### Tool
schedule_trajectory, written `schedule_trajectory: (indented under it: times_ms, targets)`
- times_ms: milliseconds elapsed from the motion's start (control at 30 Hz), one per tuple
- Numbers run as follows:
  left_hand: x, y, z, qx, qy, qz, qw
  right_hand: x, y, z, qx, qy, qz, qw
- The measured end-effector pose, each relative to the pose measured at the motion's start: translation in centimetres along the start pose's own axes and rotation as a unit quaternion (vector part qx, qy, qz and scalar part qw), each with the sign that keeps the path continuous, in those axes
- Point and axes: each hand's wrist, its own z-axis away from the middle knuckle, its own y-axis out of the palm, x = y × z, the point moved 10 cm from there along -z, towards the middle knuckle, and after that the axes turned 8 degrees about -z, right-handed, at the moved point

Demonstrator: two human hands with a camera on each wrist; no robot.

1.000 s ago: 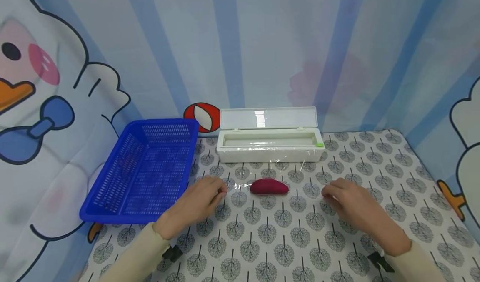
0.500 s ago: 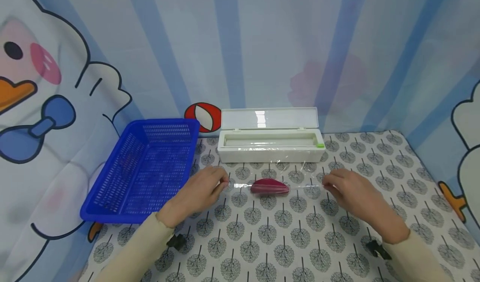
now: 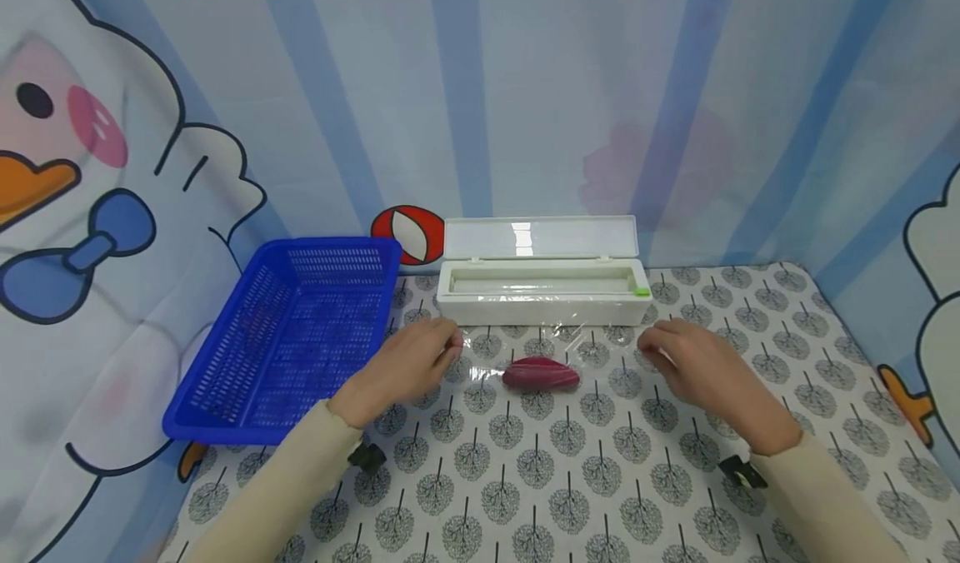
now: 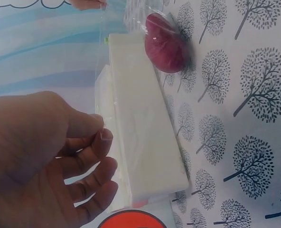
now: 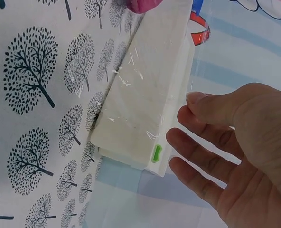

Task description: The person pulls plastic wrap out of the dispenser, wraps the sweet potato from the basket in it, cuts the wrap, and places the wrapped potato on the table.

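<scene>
A dark red, sweet-potato-shaped item [image 3: 540,374] lies on the patterned tablecloth, with clear cling film [image 3: 483,372] around or over it; how far the film covers it I cannot tell. On the left, my left hand [image 3: 408,363] pinches the film's edge between thumb and forefinger. My right hand [image 3: 701,371] pinches the other side likewise, its remaining fingers loosely bent in the right wrist view. Between the hands the film hangs above the cloth, in front of the white cling film dispenser [image 3: 543,310], whose lid [image 3: 540,237] stands up.
A blue plastic basket [image 3: 300,355] stands to the left, beside my left forearm. Behind the table hangs a printed curtain [image 3: 540,88]. A small green slider [image 5: 156,153] sits at the dispenser's right end.
Both hands have moved away from my body toward the dispenser and slightly closer together, carrying the film's edge across above the red item. The item, basket and dispenser have stayed in place.
</scene>
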Motion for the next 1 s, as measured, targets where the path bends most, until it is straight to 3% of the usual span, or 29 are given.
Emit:
schedule_trajectory:
  times_ms: [267, 700, 1000]
  targets:
    - [0.5, 0.8, -1.4, 0.031, -0.036, 0.008, 0.9989, -1.7, 1.4, -0.6, 0.032, 0.045, -0.017, 0.9983]
    - [1.5, 1.6, -2.5, 0.047, -0.088, 0.004, 0.995, -3.4, 2.4, -1.1, 0.023, 0.057, -0.015, 0.998]
    - [2.0, 2.6, -3.2, 0.055, -0.11, -0.033, 0.9919, -3.7, 3.2, -1.7, 0.023, 0.08, -0.024, 0.9962]
